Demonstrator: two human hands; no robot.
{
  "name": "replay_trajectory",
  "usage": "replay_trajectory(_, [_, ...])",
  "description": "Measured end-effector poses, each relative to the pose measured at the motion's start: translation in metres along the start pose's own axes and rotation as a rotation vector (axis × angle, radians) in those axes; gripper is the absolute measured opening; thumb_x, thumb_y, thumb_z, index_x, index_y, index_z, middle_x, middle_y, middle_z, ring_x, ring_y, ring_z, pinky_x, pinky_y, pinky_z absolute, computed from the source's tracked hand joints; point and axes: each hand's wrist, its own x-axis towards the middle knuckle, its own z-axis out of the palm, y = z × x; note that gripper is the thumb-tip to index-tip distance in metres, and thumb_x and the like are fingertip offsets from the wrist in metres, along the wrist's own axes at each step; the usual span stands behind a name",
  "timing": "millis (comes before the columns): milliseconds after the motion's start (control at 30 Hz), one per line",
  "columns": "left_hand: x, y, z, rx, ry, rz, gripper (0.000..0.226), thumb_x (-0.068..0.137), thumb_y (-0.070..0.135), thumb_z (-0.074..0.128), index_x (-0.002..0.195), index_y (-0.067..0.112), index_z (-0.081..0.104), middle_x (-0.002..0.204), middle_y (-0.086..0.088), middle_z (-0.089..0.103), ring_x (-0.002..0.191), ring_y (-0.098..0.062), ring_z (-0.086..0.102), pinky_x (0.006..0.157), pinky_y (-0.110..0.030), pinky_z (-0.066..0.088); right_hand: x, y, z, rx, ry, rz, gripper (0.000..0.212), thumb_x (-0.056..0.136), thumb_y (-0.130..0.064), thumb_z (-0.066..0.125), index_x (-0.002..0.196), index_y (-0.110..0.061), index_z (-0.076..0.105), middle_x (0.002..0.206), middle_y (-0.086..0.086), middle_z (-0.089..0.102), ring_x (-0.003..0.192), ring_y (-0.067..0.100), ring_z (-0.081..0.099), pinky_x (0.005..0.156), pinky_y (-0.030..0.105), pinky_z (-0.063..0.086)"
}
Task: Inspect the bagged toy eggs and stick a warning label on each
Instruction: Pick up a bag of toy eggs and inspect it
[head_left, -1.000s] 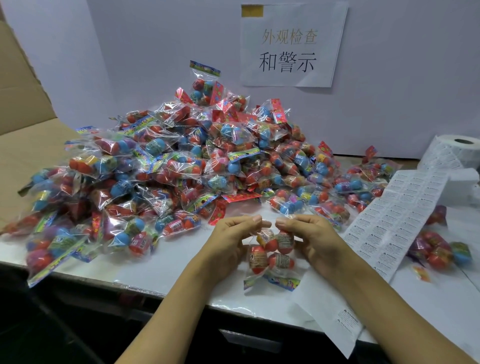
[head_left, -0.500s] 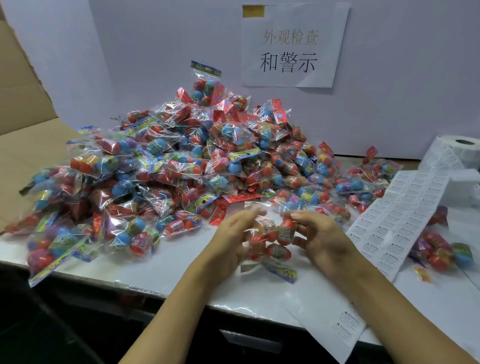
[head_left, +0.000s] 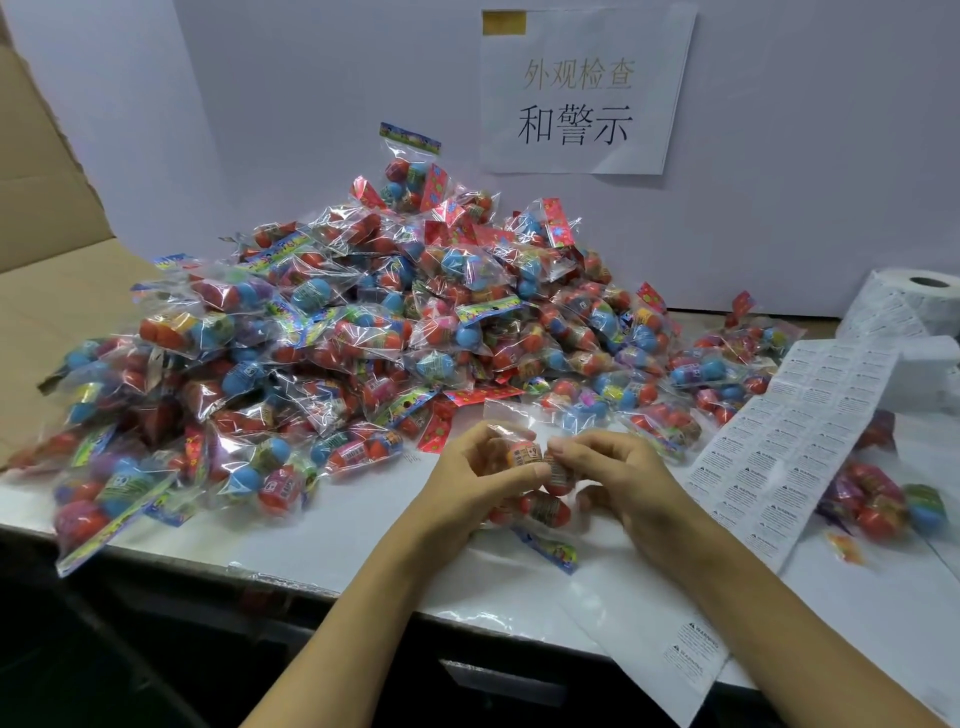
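I hold one bag of toy eggs (head_left: 535, 483) just below the middle of the frame, over the white table (head_left: 363, 525). My left hand (head_left: 470, 480) has its fingers (head_left: 511, 474) curled round the bag's left side, and my right hand (head_left: 618, 480) pinches it from the right, fingertips meeting near the top egg. A moment ago the bag hung flat with its printed header pointing down at me; now I have drawn it up and bunched it tighter between both hands, so the eggs are turned for a closer look. I judge this as the inspection step, with no label on this bag yet as far as I can see. The label strip (head_left: 795, 431) lies at centre right, untouched, and the big pile of bags (head_left: 332, 332) fills the left and centre.
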Motion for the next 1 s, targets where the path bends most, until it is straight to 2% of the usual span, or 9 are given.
replay_trajectory(67, [0.0000,0.0000,-0.0003,0.024,0.013,0.011,0.044,0.077,0.003,0.083,0.113,-0.006,0.059,0.093,-0.018,0.074,0.083,-0.028,0.073,0.069,-0.035,0.060,-0.0003,0.0003,0.0003,-0.013,-0.021,0.004,0.040,0.067,-0.050,0.086,0.079,-0.013,0.077,0.074,0.004,0.070,0.067,0.012,0.063,0.053,0.023,0.045])
replay_trajectory(133, [0.0005,0.0014,-0.0016,0.061,0.044,0.014,0.043,0.073,0.007,0.083,0.110,0.000,0.062,0.090,-0.015,0.072,0.082,-0.028,0.070,0.070,-0.036,0.059,-0.0004,0.0009,0.0011,-0.050,-0.047,-0.006,0.042,0.063,-0.053,0.084,0.082,-0.016,0.078,0.076,0.003,0.070,0.070,0.012,0.064,0.054,0.023,0.046])
replay_trajectory(267, [0.0001,0.0012,-0.0039,0.081,0.053,0.047,0.037,0.070,0.007,0.089,0.097,0.009,0.064,0.079,-0.010,0.067,0.068,-0.024,0.069,0.054,-0.028,0.055,-0.0025,0.0004,0.0032,-0.102,-0.099,-0.023,0.036,0.062,-0.048,0.086,0.086,-0.023,0.077,0.077,0.001,0.072,0.069,0.011,0.067,0.052,0.022,0.049])
replay_trajectory(333, [0.0007,0.0001,-0.0041,0.072,0.054,0.067,0.030,0.072,0.004,0.084,0.091,0.010,0.062,0.076,-0.008,0.067,0.066,-0.023,0.068,0.052,-0.025,0.053,-0.0018,0.0002,0.0025,-0.088,-0.098,-0.024,0.036,0.064,-0.048,0.085,0.087,-0.021,0.077,0.078,0.003,0.072,0.071,0.013,0.067,0.053,0.024,0.050])
replay_trajectory(533, [0.0018,0.0002,-0.0050,-0.046,-0.011,0.020,0.022,0.079,0.008,0.079,0.093,0.012,0.062,0.085,-0.014,0.068,0.083,-0.029,0.069,0.072,-0.039,0.059,-0.0001,0.0020,0.0002,-0.014,-0.088,-0.012,0.033,0.070,-0.044,0.082,0.086,-0.015,0.078,0.079,0.004,0.069,0.075,0.012,0.063,0.056,0.026,0.046])
replay_trajectory(600, [0.0021,0.0013,-0.0043,-0.043,0.017,0.002,0.014,0.081,0.016,0.078,0.090,0.014,0.068,0.082,-0.010,0.066,0.080,-0.023,0.066,0.068,-0.036,0.055,0.0000,0.0022,-0.0006,-0.011,-0.083,-0.017,0.038,0.068,-0.048,0.082,0.086,-0.015,0.077,0.078,0.002,0.068,0.075,0.012,0.062,0.062,0.028,0.044])
replay_trajectory(700, [0.0034,0.0035,-0.0036,-0.034,0.066,0.013,0.008,0.080,0.013,0.080,0.080,0.018,0.073,0.076,-0.009,0.066,0.074,-0.018,0.064,0.066,-0.034,0.052,0.0014,0.0031,-0.0009,-0.016,-0.070,-0.014,0.046,0.066,-0.049,0.082,0.088,-0.010,0.076,0.080,0.004,0.069,0.076,0.013,0.063,0.063,0.031,0.044])
replay_trajectory(867, [0.0062,0.0034,-0.0052,-0.031,0.133,-0.041,0.006,0.072,0.015,0.076,0.069,0.016,0.071,0.074,-0.010,0.065,0.072,-0.024,0.065,0.063,-0.036,0.055,0.0015,0.0038,0.0018,-0.030,-0.079,-0.010,0.029,0.077,-0.045,0.076,0.079,-0.016,0.076,0.076,0.002,0.068,0.069,0.009,0.064,0.055,0.022,0.044])
replay_trajectory(1000, [0.0044,0.0022,-0.0050,-0.055,0.085,-0.054,0.012,0.076,0.025,0.080,0.077,0.015,0.071,0.075,-0.008,0.066,0.074,-0.023,0.066,0.062,-0.035,0.056,0.0018,0.0051,-0.0003,-0.020,-0.093,-0.013,0.037,0.070,-0.049,0.080,0.081,-0.015,0.076,0.078,0.004,0.068,0.071,0.012,0.062,0.056,0.023,0.045])
